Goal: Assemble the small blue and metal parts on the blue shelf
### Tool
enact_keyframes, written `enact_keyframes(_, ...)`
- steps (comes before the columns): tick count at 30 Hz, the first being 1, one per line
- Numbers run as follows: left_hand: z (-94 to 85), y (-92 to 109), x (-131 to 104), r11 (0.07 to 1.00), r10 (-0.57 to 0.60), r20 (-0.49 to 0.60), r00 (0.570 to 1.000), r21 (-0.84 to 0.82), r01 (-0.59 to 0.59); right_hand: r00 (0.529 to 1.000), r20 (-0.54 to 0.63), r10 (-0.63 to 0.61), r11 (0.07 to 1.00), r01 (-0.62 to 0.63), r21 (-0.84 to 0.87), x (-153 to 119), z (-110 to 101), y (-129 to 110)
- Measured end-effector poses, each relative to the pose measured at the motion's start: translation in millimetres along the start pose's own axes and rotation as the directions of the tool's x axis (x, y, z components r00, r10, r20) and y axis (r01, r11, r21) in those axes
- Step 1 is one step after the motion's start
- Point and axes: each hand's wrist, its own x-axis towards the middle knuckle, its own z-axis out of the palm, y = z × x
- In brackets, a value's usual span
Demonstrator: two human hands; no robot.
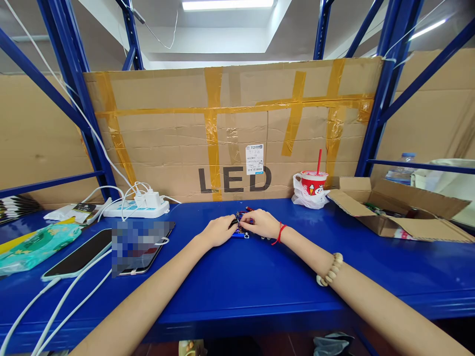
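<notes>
Both hands meet at the middle of the blue shelf over a small cluster of dark, red and metallic pieces point(241, 215), too small to name. My left hand point(219, 231) has its fingers bent together at the cluster's left side, by a small black piece. From the right, my right hand point(262, 223) pinches at the same spot, thumb and forefinger close together. What either hand holds is hidden by the fingers. A short blue piece with a metal end point(240, 236) lies just below the fingertips. A red cord and a beaded bracelet point(330, 270) circle my right wrist and forearm.
Left, two phones point(79, 254) lie with white cables near a power strip point(135, 209) and a green packet point(40, 244). A red cup with a straw point(313, 184) stands back right beside an open cardboard box point(386, 225). Taped cardboard point(170, 143) closes the back.
</notes>
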Motion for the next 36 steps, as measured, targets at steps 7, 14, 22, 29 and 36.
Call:
enact_keyframes(7,0.6,-0.4,0.7,1.0,-0.009,0.007,1.0,0.002,0.009,1.0,0.008,-0.011,1.0,0.011,-0.007,0.4,0.9,2.0)
enact_keyframes(14,-0.8,1.1,1.1,1.0,-0.022,0.011,1.0,-0.005,0.022,1.0,0.012,-0.01,1.0,0.011,-0.02,1.0,2.4,3.0)
enact_keyframes(22,-2.9,3.6,1.2,1.0,-0.012,0.016,1.0,-0.008,0.012,1.0,0.018,-0.006,1.0,0.007,-0.031,0.9,2.7,3.0)
enact_keyframes(29,-3.1,4.2,1.6,1.0,-0.015,0.021,1.0,-0.015,0.015,0.999,0.01,-0.038,0.999,0.038,-0.028,-0.8,0.7,0.0)
enact_keyframes(36,-1.4,3.9,2.2,1.0,-0.018,0.007,1.0,-0.004,0.018,0.999,0.023,-0.046,0.998,0.047,-0.038,-1.5,-2.5,-2.8)
